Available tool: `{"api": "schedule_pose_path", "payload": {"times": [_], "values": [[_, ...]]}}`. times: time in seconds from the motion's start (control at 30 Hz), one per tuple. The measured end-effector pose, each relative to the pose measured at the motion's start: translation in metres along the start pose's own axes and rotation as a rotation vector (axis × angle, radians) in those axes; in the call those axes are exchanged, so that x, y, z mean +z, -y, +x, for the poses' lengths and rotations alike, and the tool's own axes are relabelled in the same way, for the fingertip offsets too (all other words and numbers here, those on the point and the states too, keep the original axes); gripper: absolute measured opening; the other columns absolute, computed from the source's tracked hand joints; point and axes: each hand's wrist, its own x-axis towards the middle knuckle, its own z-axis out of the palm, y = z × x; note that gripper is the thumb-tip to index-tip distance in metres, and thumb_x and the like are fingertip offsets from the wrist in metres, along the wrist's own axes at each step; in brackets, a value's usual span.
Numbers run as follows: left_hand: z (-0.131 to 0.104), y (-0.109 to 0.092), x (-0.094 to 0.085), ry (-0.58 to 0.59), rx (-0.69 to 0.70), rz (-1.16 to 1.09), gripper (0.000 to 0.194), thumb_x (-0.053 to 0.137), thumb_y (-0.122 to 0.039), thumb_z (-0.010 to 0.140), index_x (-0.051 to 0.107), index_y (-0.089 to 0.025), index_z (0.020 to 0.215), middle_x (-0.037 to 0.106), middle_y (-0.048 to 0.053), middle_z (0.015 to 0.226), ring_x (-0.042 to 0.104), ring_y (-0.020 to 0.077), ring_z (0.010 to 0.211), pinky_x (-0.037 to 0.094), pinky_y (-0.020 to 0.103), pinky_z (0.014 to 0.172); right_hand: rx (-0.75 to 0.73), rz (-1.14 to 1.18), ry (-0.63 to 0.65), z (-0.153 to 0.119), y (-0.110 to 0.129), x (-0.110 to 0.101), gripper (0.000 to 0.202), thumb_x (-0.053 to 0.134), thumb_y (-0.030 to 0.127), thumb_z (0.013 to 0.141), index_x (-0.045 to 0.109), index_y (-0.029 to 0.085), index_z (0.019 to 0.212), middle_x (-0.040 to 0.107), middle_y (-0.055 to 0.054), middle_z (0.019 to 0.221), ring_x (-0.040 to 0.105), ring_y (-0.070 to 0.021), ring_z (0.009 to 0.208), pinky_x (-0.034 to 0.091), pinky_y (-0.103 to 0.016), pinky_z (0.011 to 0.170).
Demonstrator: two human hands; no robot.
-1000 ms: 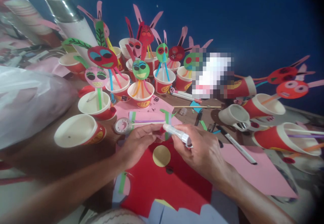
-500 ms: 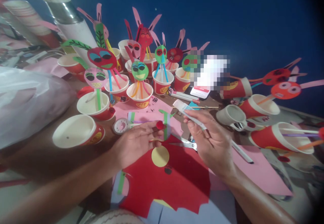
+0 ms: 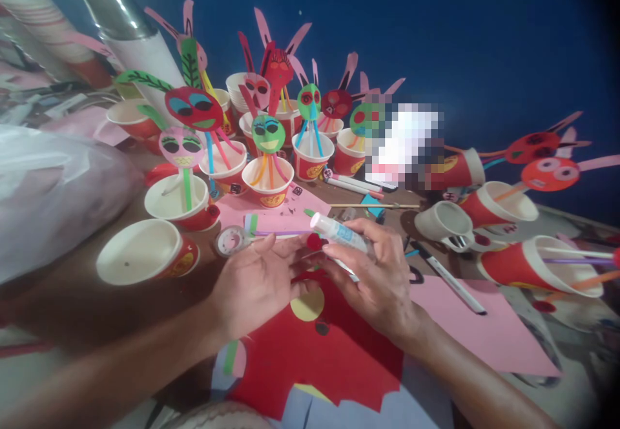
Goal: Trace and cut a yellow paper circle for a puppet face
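Observation:
My left hand [image 3: 256,280] has a small red paper disc [image 3: 315,241] at its fingertips, with the fingers stretched toward my right hand. In my right hand [image 3: 378,264] is a white glue bottle [image 3: 341,230] with a blue label, lying tilted with its white end pointing left, just above the disc. Whether bottle and disc touch I cannot tell. Below both hands lies a cut red paper sheet [image 3: 339,364], with a yellow paper circle [image 3: 308,304] and a small dark disc [image 3: 322,325] on it. My right hand hides part of the sheet's far edge.
Behind stand several red and white paper cups [image 3: 268,183] holding paper rabbit faces on straws. A mug [image 3: 443,222], a black-tipped marker [image 3: 455,280] and pink paper [image 3: 489,332] lie right. Left are a tape roll [image 3: 231,241], an empty cup [image 3: 140,254] and a plastic bag [image 3: 58,203].
My right hand has moved left, bringing the glue bottle close to the red disc in my left hand. The scissors seen between the hands earlier are now hidden.

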Motion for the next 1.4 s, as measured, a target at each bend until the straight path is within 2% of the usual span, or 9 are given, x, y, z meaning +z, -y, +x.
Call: {"api": "schedule_pose_path", "payload": {"times": [0.27, 0.43, 0.5, 0.63, 0.73, 0.83, 0.97, 1.17, 1.4], "values": [[-0.001, 0.004, 0.002, 0.018, -0.031, -0.011, 0.045, 0.036, -0.045, 0.087, 0.066, -0.011, 0.094, 0.065, 0.013, 0.098, 0.051, 0.0283, 0.104, 0.04, 0.038, 0.082, -0.118, -0.13, -0.031, 0.005, 0.004, 0.0, 0.014, 0.065, 0.019, 0.076, 0.061, 0.027, 0.086, 0.059, -0.005, 0.103, 0.058, -0.0204, 0.092, 0.038, -0.036, 0.077], [0.0, 0.007, 0.0, 0.005, -0.03, 0.041, 0.041, 0.039, -0.042, 0.087, 0.065, -0.013, 0.096, 0.064, 0.014, 0.103, 0.05, 0.0296, 0.107, 0.041, 0.039, 0.079, -0.073, -0.093, -0.004, 0.004, 0.001, 0.0, 0.01, 0.063, 0.018, 0.077, 0.062, 0.027, 0.083, 0.059, -0.005, 0.106, 0.057, -0.0221, 0.094, 0.037, -0.038, 0.08], [0.0, 0.008, -0.001, -0.025, -0.015, 0.106, 0.037, 0.042, -0.04, 0.086, 0.065, -0.013, 0.096, 0.063, 0.014, 0.104, 0.051, 0.0292, 0.106, 0.042, 0.038, 0.077, 0.021, 0.006, 0.001, 0.005, -0.001, 0.0, 0.008, 0.062, 0.019, 0.078, 0.063, 0.026, 0.082, 0.057, -0.005, 0.108, 0.056, -0.0226, 0.096, 0.038, -0.039, 0.082], [-0.001, 0.006, 0.0, -0.146, 0.113, 0.398, 0.02, 0.056, -0.027, 0.079, 0.066, -0.013, 0.089, 0.065, 0.013, 0.099, 0.055, 0.0263, 0.097, 0.043, 0.033, 0.071, 0.425, 0.406, 0.036, 0.008, -0.002, 0.0, 0.002, 0.059, 0.024, 0.08, 0.061, 0.023, 0.08, 0.055, -0.005, 0.106, 0.054, -0.0218, 0.101, 0.041, -0.037, 0.085], [-0.001, 0.003, 0.001, -0.226, 0.235, 0.597, 0.015, 0.063, -0.024, 0.075, 0.066, -0.014, 0.085, 0.066, 0.009, 0.087, 0.058, 0.0207, 0.085, 0.042, 0.029, 0.069, 0.666, 0.705, 0.124, 0.011, 0.001, -0.002, 0.007, 0.06, 0.027, 0.079, 0.061, 0.021, 0.076, 0.057, -0.005, 0.103, 0.056, -0.0197, 0.095, 0.044, -0.033, 0.08], [-0.002, 0.003, -0.001, -0.293, 0.298, 0.676, 0.013, 0.067, -0.024, 0.073, 0.065, -0.015, 0.083, 0.065, 0.004, 0.083, 0.057, 0.0136, 0.072, 0.042, 0.025, 0.065, 0.782, 0.904, 0.192, 0.012, 0.007, -0.004, 0.01, 0.062, 0.028, 0.076, 0.06, 0.02, 0.071, 0.058, -0.003, 0.091, 0.056, -0.0155, 0.08, 0.045, -0.027, 0.068], [-0.002, 0.005, -0.005, -0.252, 0.314, 0.733, 0.014, 0.069, -0.027, 0.072, 0.062, -0.016, 0.079, 0.064, 0.003, 0.087, 0.056, 0.0126, 0.07, 0.043, 0.025, 0.064, 0.869, 1.06, 0.215, 0.013, 0.015, -0.005, 0.013, 0.064, 0.03, 0.075, 0.058, 0.019, 0.071, 0.054, 0.002, 0.072, 0.051, -0.0104, 0.063, 0.043, -0.022, 0.057], [-0.002, 0.006, -0.002, -0.235, 0.338, 0.784, 0.007, 0.068, -0.021, 0.071, 0.063, -0.016, 0.073, 0.061, 0.005, 0.098, 0.054, 0.0184, 0.093, 0.043, 0.023, 0.07, 0.88, 1.056, 0.232, 0.01, 0.02, 0.003, 0.015, 0.064, 0.031, 0.075, 0.059, 0.018, 0.072, 0.051, 0.003, 0.067, 0.048, -0.0092, 0.059, 0.042, -0.02, 0.054], [0.001, 0.001, -0.002, -0.288, 0.353, 0.865, 0.01, 0.066, -0.019, 0.072, 0.062, -0.015, 0.063, 0.059, 0.002, 0.086, 0.052, 0.0128, 0.075, 0.04, 0.023, 0.065, 0.769, 0.906, 0.261, 0.008, 0.012, 0.001, 0.012, 0.06, 0.031, 0.078, 0.062, 0.019, 0.076, 0.059, -0.001, 0.083, 0.055, -0.0135, 0.076, 0.045, -0.025, 0.068]]}}
